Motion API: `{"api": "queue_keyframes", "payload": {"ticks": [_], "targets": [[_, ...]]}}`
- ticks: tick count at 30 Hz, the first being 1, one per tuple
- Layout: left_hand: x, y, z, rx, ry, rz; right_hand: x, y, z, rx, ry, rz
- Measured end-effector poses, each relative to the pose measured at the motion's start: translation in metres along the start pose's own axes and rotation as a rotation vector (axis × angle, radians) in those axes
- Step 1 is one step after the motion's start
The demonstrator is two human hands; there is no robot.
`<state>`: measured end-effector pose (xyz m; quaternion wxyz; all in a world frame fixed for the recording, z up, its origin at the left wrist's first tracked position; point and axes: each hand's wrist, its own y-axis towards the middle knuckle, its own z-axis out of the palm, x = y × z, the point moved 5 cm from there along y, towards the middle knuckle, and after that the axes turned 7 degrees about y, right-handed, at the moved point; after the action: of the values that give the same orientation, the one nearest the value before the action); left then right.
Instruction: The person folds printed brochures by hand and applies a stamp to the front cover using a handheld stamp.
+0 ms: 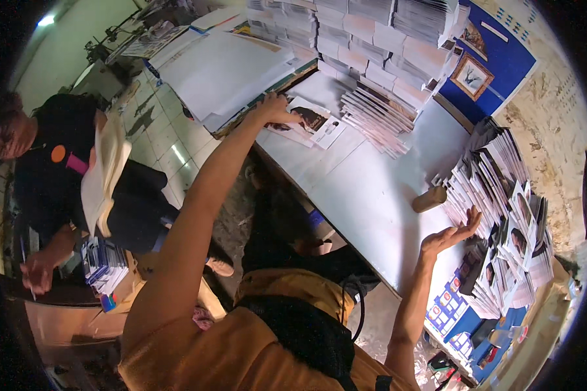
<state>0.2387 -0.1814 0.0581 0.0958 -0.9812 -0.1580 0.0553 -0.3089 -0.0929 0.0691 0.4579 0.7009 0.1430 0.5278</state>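
Note:
My left hand reaches out to the far left of the table, its fingers apart and curved over the edge of a few flat booklets with a dark picture on the cover. Whether the fingertips press on the paper I cannot make out. My right hand is raised at the right, palm turned up and fingers spread, with nothing in it. It is nearest to a leaning pile of booklets with dark-and-white covers. A short brown cylinder lies on the table beside that pile.
A fanned row of booklets stands before tall stacks of folded printed sheets. Large white sheets cover another surface at upper left. A co-worker sits at left with papers and a box of booklets.

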Motion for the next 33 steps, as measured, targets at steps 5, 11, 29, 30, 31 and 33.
{"api": "queue_keyframes", "payload": {"ticks": [5, 11, 29, 30, 31, 33], "targets": [[0.009, 0.032, 0.007, -0.024, -0.122, 0.105, -0.003, 0.001, 0.001, 0.004, -0.026, -0.026], [0.015, 0.037, -0.014, -0.025, -0.378, 0.186, -0.003, 0.0, 0.005, 0.027, -0.022, -0.038], [-0.075, -0.073, -0.058, -0.257, -0.268, 0.814, 0.005, 0.005, 0.004, 0.028, 0.001, -0.026], [-0.067, -0.065, -0.067, -0.122, -0.299, 0.722, 0.006, 0.005, 0.005, 0.034, 0.003, -0.011], [-0.065, -0.066, -0.08, -0.063, -0.393, 0.652, 0.007, 0.006, 0.005, 0.04, 0.006, 0.003], [-0.052, -0.054, -0.091, -0.043, -0.459, 0.593, -0.001, 0.002, 0.005, 0.06, 0.027, 0.031]]}}
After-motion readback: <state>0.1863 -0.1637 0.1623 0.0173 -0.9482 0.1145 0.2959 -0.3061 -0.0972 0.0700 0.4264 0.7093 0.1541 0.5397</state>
